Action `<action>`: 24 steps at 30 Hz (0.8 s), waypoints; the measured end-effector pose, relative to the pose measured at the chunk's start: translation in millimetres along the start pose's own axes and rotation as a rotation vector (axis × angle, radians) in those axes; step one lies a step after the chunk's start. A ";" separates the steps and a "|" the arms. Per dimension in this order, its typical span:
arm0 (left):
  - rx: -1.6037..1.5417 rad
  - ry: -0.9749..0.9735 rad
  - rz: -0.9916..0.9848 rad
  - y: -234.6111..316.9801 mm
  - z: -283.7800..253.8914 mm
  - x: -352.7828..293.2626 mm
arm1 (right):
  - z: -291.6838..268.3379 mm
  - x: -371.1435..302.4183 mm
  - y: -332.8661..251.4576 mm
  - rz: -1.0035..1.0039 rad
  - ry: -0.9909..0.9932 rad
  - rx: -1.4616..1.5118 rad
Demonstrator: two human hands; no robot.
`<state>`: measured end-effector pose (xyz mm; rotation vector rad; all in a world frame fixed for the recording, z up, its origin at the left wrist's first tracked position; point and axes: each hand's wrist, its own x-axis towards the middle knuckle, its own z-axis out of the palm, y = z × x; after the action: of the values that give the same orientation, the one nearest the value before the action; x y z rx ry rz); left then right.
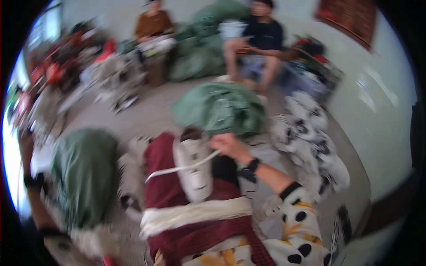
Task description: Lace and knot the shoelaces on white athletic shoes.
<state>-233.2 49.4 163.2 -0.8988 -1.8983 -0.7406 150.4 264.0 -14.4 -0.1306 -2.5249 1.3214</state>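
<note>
A white shoe lies on my lap over a maroon apron, its dark opening pointing away from me. Beside the opening, my right hand pinches a white shoelace that slants across the shoe toward the left. A thick bundle of white laces stretches over my lap, nearer to me. My left hand is raised far out at the left rim of the view, past a green sack. Blur and the dark rim hide its fingers and anything in them.
A full green sack stands at my left, another green sack ahead. More shoes lie beside my left leg. White-and-black shoes are heaped on the right. Two people sit by large green bags at the back wall.
</note>
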 end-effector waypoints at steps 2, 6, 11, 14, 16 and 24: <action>-0.198 0.000 0.043 73.5 48.7 23.9 | 4.8 -7.2 6.7 0.115 0.058 0.231; -0.371 -0.014 0.061 125.9 74.0 42.7 | -6.5 -24.7 17.6 0.062 0.084 0.314; -0.374 -0.068 -0.005 55.1 80.6 18.2 | -2.1 -17.5 24.4 0.015 0.099 0.264; -0.354 -0.080 -0.056 5.8 63.5 -0.2 | -4.8 -10.6 18.8 0.041 0.087 0.345; -0.352 -0.134 -0.097 -21.8 60.4 -37.2 | -3.7 -25.8 22.1 0.043 0.062 0.379; -0.319 -0.316 -0.235 -143.4 14.8 -164.4 | -8.8 -8.1 15.8 0.005 0.085 0.396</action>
<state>-300.0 -67.1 -9.3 -1.0469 -2.2297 -1.1205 159.9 278.3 -24.3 -0.1060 -2.1454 1.7451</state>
